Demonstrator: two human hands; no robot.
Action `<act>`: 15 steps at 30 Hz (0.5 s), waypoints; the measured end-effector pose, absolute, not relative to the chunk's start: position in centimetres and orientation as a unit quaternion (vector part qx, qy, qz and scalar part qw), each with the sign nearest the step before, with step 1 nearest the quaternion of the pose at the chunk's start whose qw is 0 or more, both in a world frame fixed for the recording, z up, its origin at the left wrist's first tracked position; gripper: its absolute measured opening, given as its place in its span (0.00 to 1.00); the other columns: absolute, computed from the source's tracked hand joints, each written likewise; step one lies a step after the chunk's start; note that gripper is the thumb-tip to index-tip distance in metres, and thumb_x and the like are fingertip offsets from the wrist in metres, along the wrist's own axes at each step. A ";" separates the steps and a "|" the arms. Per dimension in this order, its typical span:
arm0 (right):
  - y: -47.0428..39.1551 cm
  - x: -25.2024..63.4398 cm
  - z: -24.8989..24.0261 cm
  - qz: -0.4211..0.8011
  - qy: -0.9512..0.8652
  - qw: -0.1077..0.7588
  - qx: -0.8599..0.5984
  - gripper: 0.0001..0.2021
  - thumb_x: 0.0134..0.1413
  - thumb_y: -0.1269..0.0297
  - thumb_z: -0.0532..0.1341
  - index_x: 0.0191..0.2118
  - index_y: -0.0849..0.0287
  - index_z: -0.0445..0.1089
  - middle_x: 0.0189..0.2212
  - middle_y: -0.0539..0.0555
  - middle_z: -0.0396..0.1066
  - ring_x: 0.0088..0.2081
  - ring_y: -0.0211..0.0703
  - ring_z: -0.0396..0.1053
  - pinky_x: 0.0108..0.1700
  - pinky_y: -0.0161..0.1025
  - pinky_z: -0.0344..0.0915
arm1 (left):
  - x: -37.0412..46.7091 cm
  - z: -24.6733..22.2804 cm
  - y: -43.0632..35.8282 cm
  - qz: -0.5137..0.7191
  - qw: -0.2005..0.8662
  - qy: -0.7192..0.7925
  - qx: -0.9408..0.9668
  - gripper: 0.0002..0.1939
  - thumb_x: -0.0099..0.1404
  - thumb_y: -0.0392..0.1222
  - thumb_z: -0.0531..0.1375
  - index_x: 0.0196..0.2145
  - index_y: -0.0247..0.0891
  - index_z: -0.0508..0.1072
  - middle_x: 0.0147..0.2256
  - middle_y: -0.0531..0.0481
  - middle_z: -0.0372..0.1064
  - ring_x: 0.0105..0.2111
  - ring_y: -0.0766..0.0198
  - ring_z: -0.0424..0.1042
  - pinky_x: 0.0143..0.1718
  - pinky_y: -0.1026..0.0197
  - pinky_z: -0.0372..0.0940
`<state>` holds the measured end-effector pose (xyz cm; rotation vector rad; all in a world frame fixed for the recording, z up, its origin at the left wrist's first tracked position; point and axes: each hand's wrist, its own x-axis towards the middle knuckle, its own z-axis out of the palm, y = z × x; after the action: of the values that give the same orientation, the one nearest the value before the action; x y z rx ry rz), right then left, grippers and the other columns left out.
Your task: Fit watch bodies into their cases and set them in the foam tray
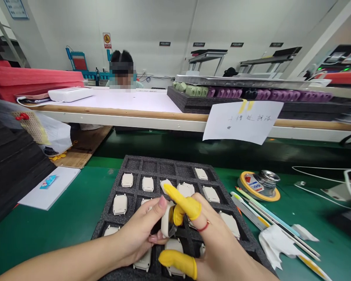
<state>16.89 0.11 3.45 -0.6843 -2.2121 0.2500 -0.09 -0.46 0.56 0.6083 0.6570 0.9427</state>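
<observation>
Pinching the cream case (165,221) between thumb and fingers, the left hand (142,230) is holding it over the black foam tray (158,168), while the right hand (210,232), wearing yellow finger covers (179,263), is spreading its thumb and fingers apart beside it.

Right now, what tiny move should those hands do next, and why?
Perhaps bring the yellow-covered thumb of the right hand up to the white case: the left hand already holds it above the tray, and that thumb is apart from it.
</observation>
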 end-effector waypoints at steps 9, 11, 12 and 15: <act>0.8 17.2 3.0 0.159 -0.861 0.400 -0.272 0.25 0.53 0.67 0.69 0.55 0.52 0.62 0.39 0.51 0.72 0.39 0.45 0.68 0.47 0.43 0.67 | -0.7 1.4 -0.4 0.395 0.830 0.312 0.240 0.28 0.55 0.65 0.68 0.30 0.34 0.72 0.23 0.55 0.65 0.15 0.80 0.49 0.17 0.71 0.37; 0.9 17.3 3.0 0.152 -0.868 0.383 -0.275 0.25 0.54 0.65 0.69 0.55 0.52 0.62 0.40 0.51 0.72 0.41 0.46 0.68 0.50 0.46 0.66 | -0.7 1.5 -0.4 0.388 0.825 0.336 0.237 0.30 0.51 0.65 0.70 0.35 0.34 0.73 0.27 0.53 0.69 0.15 0.80 0.51 0.16 0.71 0.37; 1.0 17.4 3.1 0.145 -0.872 0.380 -0.272 0.24 0.54 0.65 0.68 0.55 0.52 0.62 0.40 0.52 0.73 0.41 0.47 0.69 0.51 0.47 0.65 | -0.7 1.5 -0.3 0.387 0.822 0.346 0.236 0.31 0.51 0.66 0.70 0.36 0.34 0.72 0.27 0.54 0.69 0.15 0.80 0.52 0.16 0.71 0.38; 1.9 18.0 3.3 0.119 -0.866 0.398 -0.280 0.22 0.53 0.65 0.67 0.53 0.53 0.65 0.41 0.53 0.74 0.41 0.48 0.70 0.47 0.47 0.66 | -0.4 1.4 -0.3 0.397 0.802 0.372 0.248 0.31 0.50 0.66 0.70 0.35 0.36 0.69 0.23 0.57 0.64 0.16 0.78 0.53 0.16 0.72 0.37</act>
<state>18.03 1.93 3.25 -0.7080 -2.1922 0.3011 -0.39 -0.33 1.45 0.5314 0.7975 0.8507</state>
